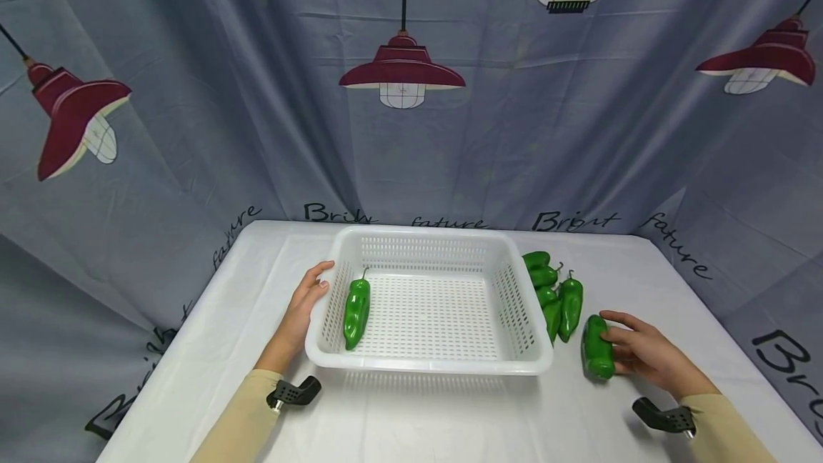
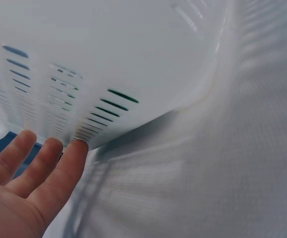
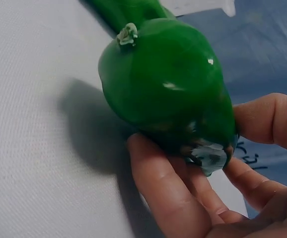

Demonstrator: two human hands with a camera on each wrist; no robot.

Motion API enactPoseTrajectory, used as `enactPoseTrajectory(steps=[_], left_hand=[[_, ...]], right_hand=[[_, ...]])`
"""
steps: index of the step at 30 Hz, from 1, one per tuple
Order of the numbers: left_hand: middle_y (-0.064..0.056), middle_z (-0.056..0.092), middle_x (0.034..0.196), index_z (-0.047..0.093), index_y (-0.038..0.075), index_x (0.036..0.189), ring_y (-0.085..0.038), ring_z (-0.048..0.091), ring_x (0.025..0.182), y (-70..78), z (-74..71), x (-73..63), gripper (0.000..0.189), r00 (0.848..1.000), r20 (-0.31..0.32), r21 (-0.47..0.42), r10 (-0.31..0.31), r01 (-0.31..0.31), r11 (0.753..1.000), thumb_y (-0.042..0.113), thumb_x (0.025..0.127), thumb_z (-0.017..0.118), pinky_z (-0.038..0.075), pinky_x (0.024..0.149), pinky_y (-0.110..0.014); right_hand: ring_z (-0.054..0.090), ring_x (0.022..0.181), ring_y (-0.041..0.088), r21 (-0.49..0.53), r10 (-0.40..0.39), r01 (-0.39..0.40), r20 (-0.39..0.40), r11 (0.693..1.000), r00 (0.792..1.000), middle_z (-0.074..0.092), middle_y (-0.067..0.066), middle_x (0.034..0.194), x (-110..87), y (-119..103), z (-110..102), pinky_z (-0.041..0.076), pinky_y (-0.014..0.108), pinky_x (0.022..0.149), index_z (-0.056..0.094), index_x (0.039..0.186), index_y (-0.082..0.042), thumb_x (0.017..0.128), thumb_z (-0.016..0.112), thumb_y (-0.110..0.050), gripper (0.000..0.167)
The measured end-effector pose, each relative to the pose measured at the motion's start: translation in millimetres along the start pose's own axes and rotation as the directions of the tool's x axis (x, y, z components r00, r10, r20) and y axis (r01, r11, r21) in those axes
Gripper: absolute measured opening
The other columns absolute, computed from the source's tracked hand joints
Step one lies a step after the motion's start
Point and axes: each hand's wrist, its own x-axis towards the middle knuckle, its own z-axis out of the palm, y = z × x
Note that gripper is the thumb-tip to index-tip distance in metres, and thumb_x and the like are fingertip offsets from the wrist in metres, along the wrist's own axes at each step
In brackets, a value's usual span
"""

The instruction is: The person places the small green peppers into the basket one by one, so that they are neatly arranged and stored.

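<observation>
basket (image 1: pixel 424 363) sat on the desk (image 1: pixel 450 420), one pepper (image 1: pixel 356 313) inside; left hand (image 1: pixel 301 314), fingers extended, touched its side, seemingly to steady it; right hand (image 1: pixel 649 354) pinched a second pepper (image 1: pixel 596 349) near the loose peppers (image 1: pixel 570 306), thumb opposite fingers, probably for sure hold on glossy skin
</observation>
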Motion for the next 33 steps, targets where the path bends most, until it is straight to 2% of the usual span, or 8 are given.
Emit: enactPoseTrajectory(steps=[5, 12, 17, 25, 31, 33], left_hand=[[-0.023, 0.04, 0.149, 0.033, 0.013, 0.154, -0.011, 0.059, 0.113, 1.0, 0.1, -0.5, 0.047, 1.0, -0.006, 0.003, -0.01, 0.01, 1.0, 0.019, 0.108, 0.034, 0.056, 0.092, -0.023], [-0.023, 0.04, 0.147, 0.033, 0.014, 0.154, -0.011, 0.06, 0.112, 0.9, -0.1, -0.6, 0.047, 1.0, -0.01, 0.007, -0.015, 0.015, 1.0, 0.021, 0.108, 0.034, 0.057, 0.091, -0.023], [-0.024, 0.039, 0.147, 0.031, 0.01, 0.154, -0.01, 0.059, 0.113, 0.1, 0.5, -0.8, 0.047, 1.0, 0.003, -0.007, 0.01, -0.01, 1.0, 0.019, 0.108, 0.033, 0.056, 0.092, -0.022], [-0.024, 0.038, 0.149, 0.03, 0.009, 0.154, -0.013, 0.059, 0.117, -1.8, 0.0, 0.0, 0.047, 1.0, 0.009, -0.02, 0.015, -0.015, 1.0, 0.018, 0.107, 0.034, 0.056, 0.093, -0.022], [-0.024, 0.039, 0.147, 0.03, 0.008, 0.153, -0.013, 0.059, 0.115, -2.1, -0.1, 0.3, 0.047, 1.0, 0.009, -0.033, 0.017, -0.016, 0.999, 0.017, 0.107, 0.034, 0.056, 0.092, -0.022], [-0.024, 0.039, 0.147, 0.03, 0.008, 0.153, -0.013, 0.059, 0.115, -1.9, 0.0, 0.3, 0.047, 1.0, 0.007, -0.03, 0.017, -0.017, 0.999, 0.018, 0.107, 0.034, 0.056, 0.092, -0.022]], right_hand=[[0.066, 0.095, 0.013, 0.144, 0.019, -0.025, 0.042, 0.989, 0.999, 0.051, 0.019, 0.13, 1.9, 3.8, -6.7, 0.064, 0.04, 0.083, 0.006, 0.16, -0.001, 0.098, 0.056, -0.009, 0.08], [0.067, 0.094, 0.014, 0.245, 0.018, -0.039, 0.087, 0.969, 0.996, 0.057, 0.002, 0.113, 2.4, 7.2, -10.9, 0.064, 0.04, 0.085, 0.008, 0.16, -0.008, 0.096, 0.058, -0.005, 0.081], [0.068, 0.094, 0.015, 0.319, 0.002, -0.042, 0.126, 0.947, 0.992, 0.058, -0.001, 0.109, 2.2, 9.9, -13.1, 0.064, 0.041, 0.085, 0.01, 0.159, -0.013, 0.098, 0.056, -0.003, 0.077], [0.068, 0.094, 0.015, 0.343, 0.002, -0.05, 0.139, 0.938, 0.99, 0.057, -0.002, 0.109, 0.6, 9.1, -13.3, 0.064, 0.042, 0.085, 0.01, 0.159, -0.015, 0.099, 0.055, -0.003, 0.076], [0.067, 0.095, 0.015, 0.317, 0.007, -0.05, 0.137, 0.947, 0.991, 0.057, -0.001, 0.11, 2.8, 6.8, -13.1, 0.063, 0.042, 0.085, -0.009, 0.161, -0.007, 0.099, 0.055, -0.003, 0.089], [0.068, 0.095, 0.015, 0.319, 0.004, -0.05, 0.143, 0.947, 0.99, 0.058, -0.001, 0.109, 3.1, 6.1, -13.1, 0.063, 0.042, 0.085, -0.009, 0.161, -0.007, 0.098, 0.055, -0.004, 0.09]])
